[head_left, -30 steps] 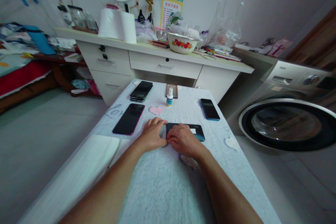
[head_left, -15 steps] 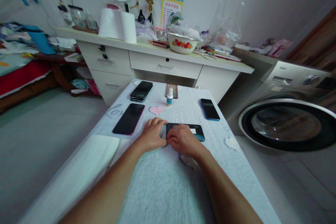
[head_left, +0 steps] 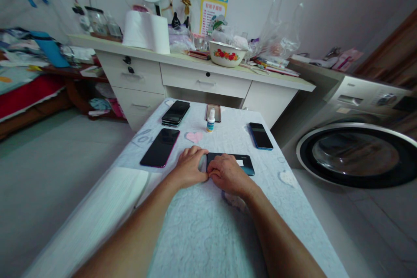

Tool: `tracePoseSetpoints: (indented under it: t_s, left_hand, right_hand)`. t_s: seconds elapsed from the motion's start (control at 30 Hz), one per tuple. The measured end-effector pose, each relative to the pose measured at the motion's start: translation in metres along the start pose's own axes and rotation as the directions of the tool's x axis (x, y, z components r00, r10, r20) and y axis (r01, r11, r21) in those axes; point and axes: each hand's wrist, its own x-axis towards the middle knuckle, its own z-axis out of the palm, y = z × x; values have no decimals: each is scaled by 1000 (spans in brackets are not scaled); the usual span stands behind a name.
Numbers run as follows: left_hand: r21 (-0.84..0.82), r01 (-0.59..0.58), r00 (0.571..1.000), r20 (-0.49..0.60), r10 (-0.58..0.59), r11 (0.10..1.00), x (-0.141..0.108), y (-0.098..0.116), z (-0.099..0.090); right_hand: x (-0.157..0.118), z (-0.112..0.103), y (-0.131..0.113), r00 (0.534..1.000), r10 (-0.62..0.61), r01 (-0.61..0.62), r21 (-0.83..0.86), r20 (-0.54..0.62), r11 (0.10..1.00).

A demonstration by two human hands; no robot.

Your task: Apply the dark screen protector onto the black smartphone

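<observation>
A dark phone (head_left: 248, 166) lies across the cloth-covered table (head_left: 195, 234) with a small white patch on its upper face. At its left end, my left hand (head_left: 190, 167) touches the edges with thumb and fingers, gripping it. Over the phone's left part rests my right hand (head_left: 226, 173), its fingers bent and pressed together; what they hold, if anything, is hidden. A phone with a pink edge (head_left: 160, 148) lies left of my hands, and a blue-edged phone (head_left: 260, 136) lies to the right. Beyond my hands stands a small white-capped spray bottle (head_left: 210, 120).
Stacked phones (head_left: 176, 112) lie at the table's far left, and a brown-edged tray or case (head_left: 217, 114) behind the bottle. A white desk (head_left: 205, 82) with a flowered bowl (head_left: 227, 54) stands beyond. At the right is a washing machine (head_left: 355, 95).
</observation>
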Motion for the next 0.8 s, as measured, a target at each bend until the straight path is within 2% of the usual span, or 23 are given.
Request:
tracePoseSetpoints:
  t_s: [0.8]
  left_hand:
    - [11, 12, 1000, 5, -13, 1000, 0, 0, 0]
  right_hand:
    - [0, 1, 0, 1000, 4, -4, 8, -9, 1000]
